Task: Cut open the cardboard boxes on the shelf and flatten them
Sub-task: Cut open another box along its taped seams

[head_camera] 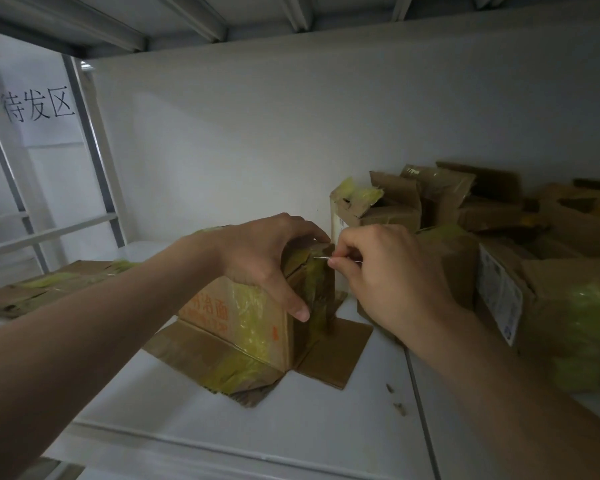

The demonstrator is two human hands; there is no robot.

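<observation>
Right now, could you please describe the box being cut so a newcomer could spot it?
On the white shelf, left of the heap of brown cardboard boxes, stands a yellow-taped brown box. It alone shows orange print, with the left hand gripping it.

shelf (257, 434) front strip bare, open to approach. centre blocked by the standing box (236, 317) with splayed flaps. flattened cardboard (39, 289) occupies left rear; piled boxes (465, 202) crowd the right. back wall (257, 133) closes the rear.
</observation>
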